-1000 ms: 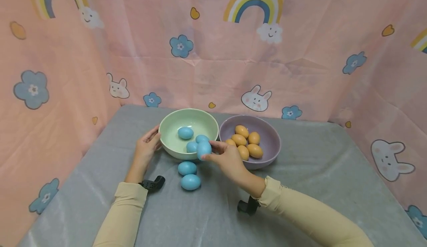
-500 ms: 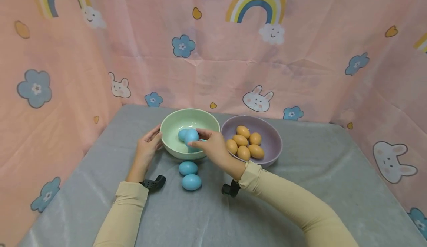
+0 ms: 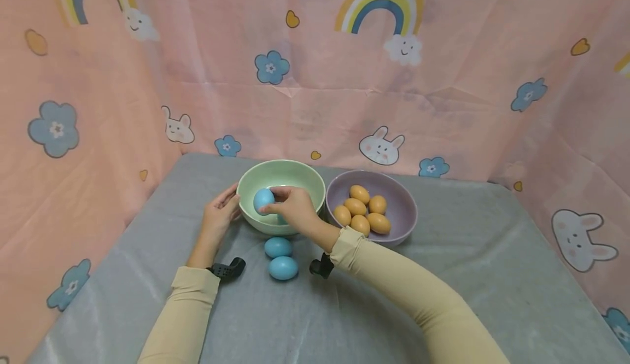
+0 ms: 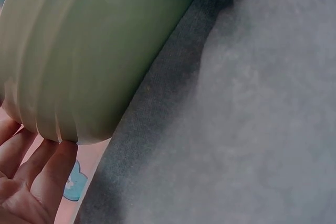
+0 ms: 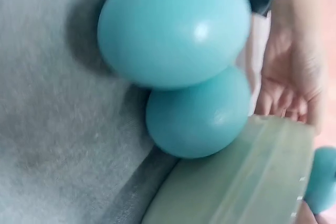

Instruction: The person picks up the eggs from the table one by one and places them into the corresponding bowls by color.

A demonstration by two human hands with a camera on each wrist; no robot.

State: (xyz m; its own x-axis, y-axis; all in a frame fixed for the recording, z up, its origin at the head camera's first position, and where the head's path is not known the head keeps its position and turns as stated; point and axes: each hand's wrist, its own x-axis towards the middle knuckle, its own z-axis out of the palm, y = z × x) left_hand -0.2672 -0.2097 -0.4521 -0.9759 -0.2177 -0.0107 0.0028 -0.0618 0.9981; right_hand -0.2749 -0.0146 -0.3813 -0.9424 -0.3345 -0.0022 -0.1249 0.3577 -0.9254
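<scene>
My right hand pinches a blue egg between thumb and fingers, over the inside of the light green bowl. Behind that hand only a sliver of blue shows in the bowl; the other eggs there are hidden. My left hand rests against the bowl's left side, and in the left wrist view its fairly straight fingers touch the outer wall. Two more blue eggs lie on the cloth before the bowl, a nearer egg and a farther egg, touching or almost touching.
A purple bowl with several orange-yellow eggs stands right beside the green one. Grey cloth covers the table. A pink printed curtain hangs behind and at both sides.
My right hand has carried the blue egg leftward from the green bowl's front right rim to above its left part. The left hand stays at the bowl's side.
</scene>
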